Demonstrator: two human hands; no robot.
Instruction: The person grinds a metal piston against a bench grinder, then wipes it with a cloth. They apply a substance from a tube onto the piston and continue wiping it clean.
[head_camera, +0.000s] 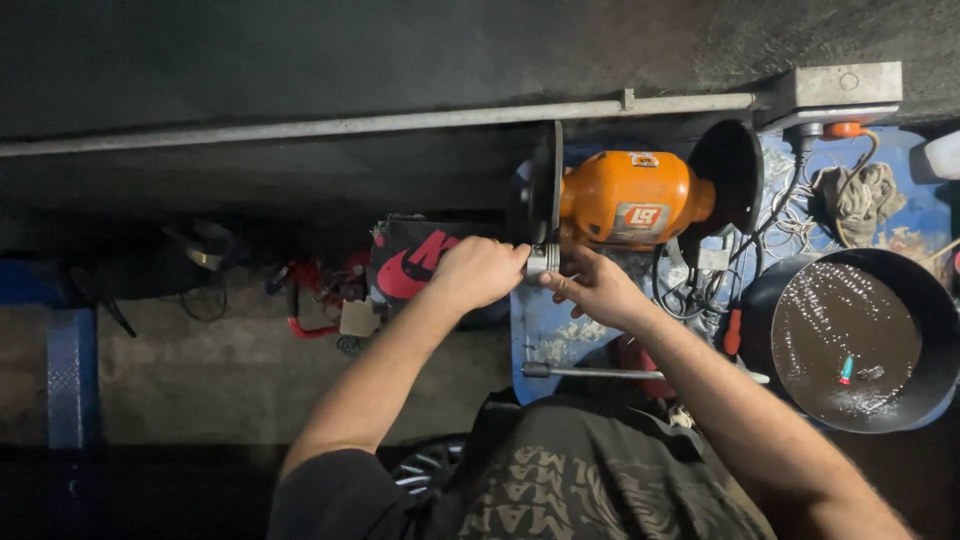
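Small metal cylinder (542, 261) between both hands; left hand (478, 271) fisted on it; right hand (596, 288) pinching it.

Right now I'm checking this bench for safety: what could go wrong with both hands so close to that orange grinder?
The left hand and right hand pinch a small metal part right beside the grinder's left wheel; a slip could bring fingers against it. Loose cables trail by the orange grinder and might snag.
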